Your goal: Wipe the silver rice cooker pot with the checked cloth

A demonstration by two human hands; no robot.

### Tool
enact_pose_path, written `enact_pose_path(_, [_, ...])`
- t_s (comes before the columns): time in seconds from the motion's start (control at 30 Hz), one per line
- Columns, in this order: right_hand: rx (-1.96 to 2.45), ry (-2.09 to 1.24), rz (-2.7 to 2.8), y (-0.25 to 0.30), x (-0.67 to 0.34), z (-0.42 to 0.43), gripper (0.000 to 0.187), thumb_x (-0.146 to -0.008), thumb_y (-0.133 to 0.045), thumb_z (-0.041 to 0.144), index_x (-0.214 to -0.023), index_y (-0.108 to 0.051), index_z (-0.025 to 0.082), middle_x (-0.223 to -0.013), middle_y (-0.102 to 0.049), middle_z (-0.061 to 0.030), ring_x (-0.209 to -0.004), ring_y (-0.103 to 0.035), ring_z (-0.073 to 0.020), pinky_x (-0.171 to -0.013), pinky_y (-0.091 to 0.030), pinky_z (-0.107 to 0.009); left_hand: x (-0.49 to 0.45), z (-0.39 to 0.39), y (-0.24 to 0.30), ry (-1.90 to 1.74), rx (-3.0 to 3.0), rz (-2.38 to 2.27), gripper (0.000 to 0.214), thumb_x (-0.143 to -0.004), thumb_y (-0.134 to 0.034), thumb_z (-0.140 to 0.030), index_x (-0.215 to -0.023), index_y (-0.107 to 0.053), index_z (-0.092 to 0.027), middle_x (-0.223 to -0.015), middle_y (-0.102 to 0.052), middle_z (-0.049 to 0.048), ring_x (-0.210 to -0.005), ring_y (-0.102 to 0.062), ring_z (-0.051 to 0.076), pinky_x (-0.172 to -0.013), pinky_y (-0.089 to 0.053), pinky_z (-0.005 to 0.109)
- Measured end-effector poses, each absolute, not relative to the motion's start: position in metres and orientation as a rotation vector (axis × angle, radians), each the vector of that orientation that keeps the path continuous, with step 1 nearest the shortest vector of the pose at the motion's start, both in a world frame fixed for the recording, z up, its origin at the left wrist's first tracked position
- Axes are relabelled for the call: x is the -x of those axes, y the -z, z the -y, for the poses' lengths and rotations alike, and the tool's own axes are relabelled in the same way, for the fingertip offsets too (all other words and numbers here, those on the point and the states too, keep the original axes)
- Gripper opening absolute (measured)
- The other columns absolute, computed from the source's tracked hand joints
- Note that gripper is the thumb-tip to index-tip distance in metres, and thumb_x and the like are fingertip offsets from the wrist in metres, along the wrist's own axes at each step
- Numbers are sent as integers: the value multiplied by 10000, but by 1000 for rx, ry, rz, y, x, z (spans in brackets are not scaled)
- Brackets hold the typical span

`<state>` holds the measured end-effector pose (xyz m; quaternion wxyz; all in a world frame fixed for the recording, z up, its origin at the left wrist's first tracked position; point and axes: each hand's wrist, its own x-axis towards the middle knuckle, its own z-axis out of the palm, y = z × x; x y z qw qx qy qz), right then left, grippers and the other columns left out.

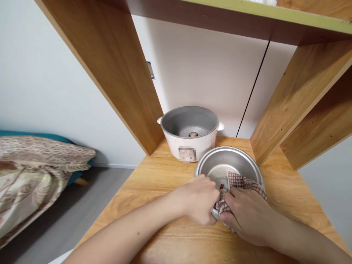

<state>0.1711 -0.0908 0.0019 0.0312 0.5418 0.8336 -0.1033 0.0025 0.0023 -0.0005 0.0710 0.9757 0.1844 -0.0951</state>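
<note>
A shiny metal inner pot [233, 157] stands on the wooden tabletop, tilted slightly towards me. My left hand [202, 200] is closed in a fist on its near left rim; the fingertips are hidden. In my right hand [244, 214] is a brown-and-white houndstooth cloth [236, 180], pressed over the near rim, with part of it hanging into the pot. A small dark red bit, perhaps a label, shows beside the cloth. Behind the pot, a white rice cooker body [189, 141] sits without a lid, its grey inside and round centre button in sight.
Wooden uprights [121, 73] flank the table [129, 194], and a shelf with a yellow-green edge [275, 14] runs overhead. A white panel closes the back. At the far left, a patterned blanket [33, 176] covers a teal piece of furniture.
</note>
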Motion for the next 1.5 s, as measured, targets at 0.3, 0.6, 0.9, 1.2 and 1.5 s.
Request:
enact_pose_path(0.3, [-1746,264,-2578,8,-157,93,362,-995,-440,455,-1025,-649,161,-1003,-654,-130,-970,-568,-320,-838,-420,-450,-4,1,4,213,-2927,-575,265,-657,-609,-447,-602,-675,-196,-583,-690,113,-579,-693,341,-524,-528,429])
enact_pose_path(0.6, [-1781,295,-2561,7,-155,92,342,-1011,-395,407,-1003,-641,170,-967,-670,-109,-929,-587,-300,-807,-428,-432,-3,-2,3,262,-2926,-558,223,-621,-624,-421,-598,-675,-205,-588,-698,107,-571,-687,329,-514,-522,416])
enact_pose_path(0.9, [-1674,399,-2611,-1,-169,86,381,-1039,-317,376,-1006,-639,175,-962,-691,-93,-897,-615,-262,-803,-411,-400,-4,-2,-1,279,-2915,-549,227,-626,-619,-409,-629,-705,-199,-621,-716,118,-597,-701,346,-510,-528,425])
enact_pose_path(1.2, [-1818,216,-2577,14,-149,94,368,-1029,-326,353,-968,-649,187,-942,-680,-99,-898,-597,-294,-785,-412,-424,-4,0,2,256,-2930,-565,187,-606,-608,-380,-556,-642,-204,-562,-687,103,-556,-686,313,-502,-504,398])
enact_pose_path(1.5, [-1616,384,-2607,-7,-174,82,417,-1051,-261,360,-962,-629,185,-919,-700,-78,-815,-626,-227,-729,-381,-360,-4,-1,-1,297,-2936,-573,239,-623,-643,-424,-649,-720,-199,-644,-731,115,-610,-706,326,-510,-510,394])
